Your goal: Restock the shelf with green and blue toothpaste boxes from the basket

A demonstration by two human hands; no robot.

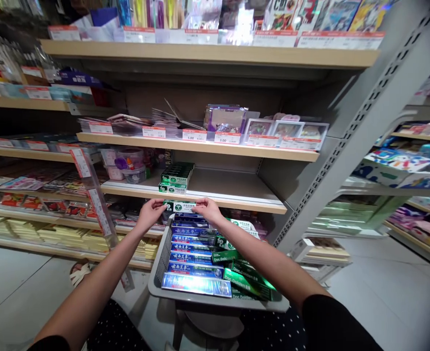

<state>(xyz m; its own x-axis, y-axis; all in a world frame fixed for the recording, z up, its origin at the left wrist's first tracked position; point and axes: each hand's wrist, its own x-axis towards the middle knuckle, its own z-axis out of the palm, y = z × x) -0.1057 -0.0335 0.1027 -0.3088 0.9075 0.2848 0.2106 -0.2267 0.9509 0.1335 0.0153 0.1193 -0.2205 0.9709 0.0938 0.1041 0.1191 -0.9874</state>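
A green and white toothpaste box (180, 206) is held level between my two hands, just in front of the lower shelf's edge. My left hand (152, 213) pinches its left end, and my right hand (208, 210) grips its right end. Behind it on the lower shelf (229, 187) sits a small stack of matching green toothpaste boxes (176, 178). Below my hands, a grey basket (158, 265) rests on a stool. Rows of blue toothpaste boxes (196, 258) fill its left side, with green ones (249, 278) lying loosely on the right, partly hidden by my right forearm.
Clear plastic tubs (130, 165) stand left of the green stack. The shelf above (200, 146) carries flat packets and clear-fronted boxes. A slotted grey upright (346, 126) rises on the right. A price-label strip (90, 195) hangs at left. The stool (215, 324) stands beneath the basket.
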